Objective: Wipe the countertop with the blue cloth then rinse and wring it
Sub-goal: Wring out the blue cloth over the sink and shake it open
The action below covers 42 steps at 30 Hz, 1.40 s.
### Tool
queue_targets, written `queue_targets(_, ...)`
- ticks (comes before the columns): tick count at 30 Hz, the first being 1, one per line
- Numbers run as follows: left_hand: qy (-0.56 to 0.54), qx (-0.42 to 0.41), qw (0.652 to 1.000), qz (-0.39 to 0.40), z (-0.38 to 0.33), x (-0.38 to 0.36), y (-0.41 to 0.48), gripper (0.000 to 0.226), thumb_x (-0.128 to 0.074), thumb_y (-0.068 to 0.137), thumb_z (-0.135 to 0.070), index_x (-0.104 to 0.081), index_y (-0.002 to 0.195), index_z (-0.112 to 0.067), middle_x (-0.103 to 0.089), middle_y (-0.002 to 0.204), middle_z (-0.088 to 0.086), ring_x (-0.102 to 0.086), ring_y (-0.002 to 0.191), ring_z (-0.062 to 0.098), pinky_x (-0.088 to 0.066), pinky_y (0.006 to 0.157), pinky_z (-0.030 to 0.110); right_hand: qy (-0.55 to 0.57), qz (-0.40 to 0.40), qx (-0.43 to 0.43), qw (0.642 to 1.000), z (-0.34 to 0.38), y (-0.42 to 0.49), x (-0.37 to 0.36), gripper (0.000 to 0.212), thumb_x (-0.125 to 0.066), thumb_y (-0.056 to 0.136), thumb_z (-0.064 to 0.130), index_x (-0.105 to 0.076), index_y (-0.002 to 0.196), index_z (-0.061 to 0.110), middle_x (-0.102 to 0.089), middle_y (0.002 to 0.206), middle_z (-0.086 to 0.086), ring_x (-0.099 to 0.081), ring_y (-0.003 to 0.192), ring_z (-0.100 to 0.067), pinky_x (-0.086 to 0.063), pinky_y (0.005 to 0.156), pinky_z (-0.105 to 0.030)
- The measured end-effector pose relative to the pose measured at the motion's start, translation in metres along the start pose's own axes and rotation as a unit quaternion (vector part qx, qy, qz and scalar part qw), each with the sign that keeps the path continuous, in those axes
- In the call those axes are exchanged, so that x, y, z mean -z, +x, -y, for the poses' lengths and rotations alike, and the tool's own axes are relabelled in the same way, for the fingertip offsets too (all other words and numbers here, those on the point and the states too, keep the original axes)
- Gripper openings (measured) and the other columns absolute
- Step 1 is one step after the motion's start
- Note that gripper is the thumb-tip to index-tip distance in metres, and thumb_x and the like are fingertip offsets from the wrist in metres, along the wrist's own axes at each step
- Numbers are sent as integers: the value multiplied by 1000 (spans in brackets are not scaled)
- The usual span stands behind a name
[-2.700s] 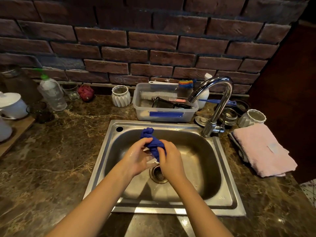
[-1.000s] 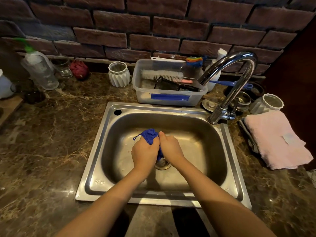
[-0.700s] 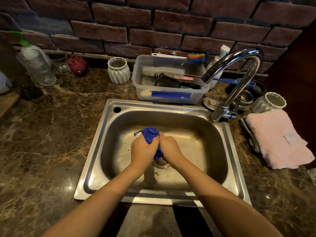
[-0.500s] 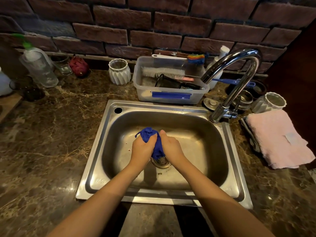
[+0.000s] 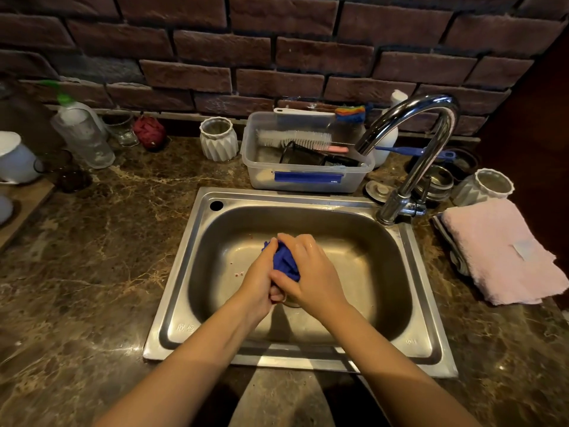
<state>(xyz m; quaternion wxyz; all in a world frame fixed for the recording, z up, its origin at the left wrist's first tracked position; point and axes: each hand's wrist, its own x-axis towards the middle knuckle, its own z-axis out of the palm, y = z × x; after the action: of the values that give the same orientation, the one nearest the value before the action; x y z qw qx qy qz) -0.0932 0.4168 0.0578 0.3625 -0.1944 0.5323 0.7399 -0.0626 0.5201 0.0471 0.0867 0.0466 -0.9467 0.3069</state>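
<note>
The blue cloth (image 5: 284, 261) is bunched into a tight wad over the middle of the steel sink (image 5: 431, 334), just above the drain. My left hand (image 5: 261, 280) grips it from the left and my right hand (image 5: 311, 272) wraps over it from the right, fingers curled round the wad. Only a strip of blue shows between the two hands. Both hands look wet. The chrome faucet (image 5: 431, 143) arches over the sink's back right corner; no water runs from its spout. The brown marble countertop (image 5: 92, 257) surrounds the sink.
A clear plastic tub (image 5: 308, 177) with brushes stands behind the sink. A folded pink towel (image 5: 498, 251) lies on the right. White ribbed cups (image 5: 219, 138) (image 5: 483, 186), a clear bottle (image 5: 83, 134) and a white pot (image 5: 15, 158) line the back and left. Small specks lie in the basin.
The cloth's loose end that stuck up behind my hands is now squeezed in between them. My right hand has closed further over the top of the wad.
</note>
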Motion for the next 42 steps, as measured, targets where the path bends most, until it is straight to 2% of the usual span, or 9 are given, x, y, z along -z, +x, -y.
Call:
queue_targets(3,20,-13,999,-23,0,-2,-3,44,-40,93,-51,-55,71,-17,-49,46,-2,-40,33,8,-29,32,15,-59,-81,42,994,-2,7,0,44,-42,82,49,-62,102,15,-60,84,-2,-56,71,-15,-40,56,-23)
queue_targets(7,73,-81,989,-95,4,-5,-3,42,-42,94,-45,-54,68,-15,-49,51,1,-41,42,10,-30,37,19,-100,-149,30,983,0,11,-3,41,-35,88,39,-57,65,14,-57,52,2,-51,43,-14,-26,42,-14)
queue_targets(10,40,-131,978,-157,7,-11,-2,32,-46,94,-38,-57,74,-16,-56,63,2,-51,55,12,-40,46,18,-60,-105,-37,992,7,11,-1,58,-15,88,46,-58,73,11,-62,60,-2,-53,50,-15,-29,46,-19)
queue_targets(12,48,-171,968,-179,8,-14,1,29,-49,94,-36,-59,74,-16,-63,72,5,-61,70,19,-50,65,29,-31,-56,-102,993,11,9,-2,67,-5,86,50,-60,87,12,-65,72,-4,-52,60,-13,-36,54,-21)
queue_targets(15,78,-203,954,-206,11,-12,6,30,-50,93,-34,-59,71,-16,-63,70,6,-62,75,23,-49,80,42,10,-34,-178,983,13,5,-4,53,-16,98,41,-59,87,13,-65,74,-7,-60,68,-17,-50,66,-28)
queue_targets(23,117,-239,941,-210,13,-4,18,27,-52,93,-29,-59,71,-15,-61,70,7,-61,74,23,-50,75,37,126,19,-256,958,7,12,-15,50,-26,99,35,-48,57,20,-53,56,0,-53,58,-13,-36,54,-22)
queue_targets(29,133,-252,939,-192,3,3,29,27,-54,92,-22,-57,66,-16,-60,69,8,-60,77,28,-49,80,43,193,23,-287,938,5,18,-22,48,-28,98,33,-50,58,18,-53,58,-1,-53,61,-16,-41,58,-27)
queue_targets(36,92,-256,949,-162,-2,2,33,27,-54,92,-22,-55,67,-12,-54,64,5,-54,65,18,-44,70,33,235,5,-304,923,8,24,-22,47,-28,98,31,-50,60,16,-51,59,-3,-52,62,-17,-43,63,-31)
queue_targets(42,94,-252,952,-147,-5,0,34,26,-53,93,-23,-56,70,-11,-56,68,6,-56,69,18,-45,71,31,243,-10,-314,918,9,24,-22,46,-28,98,32,-52,62,18,-54,63,-4,-56,70,-21,-50,73,-39)
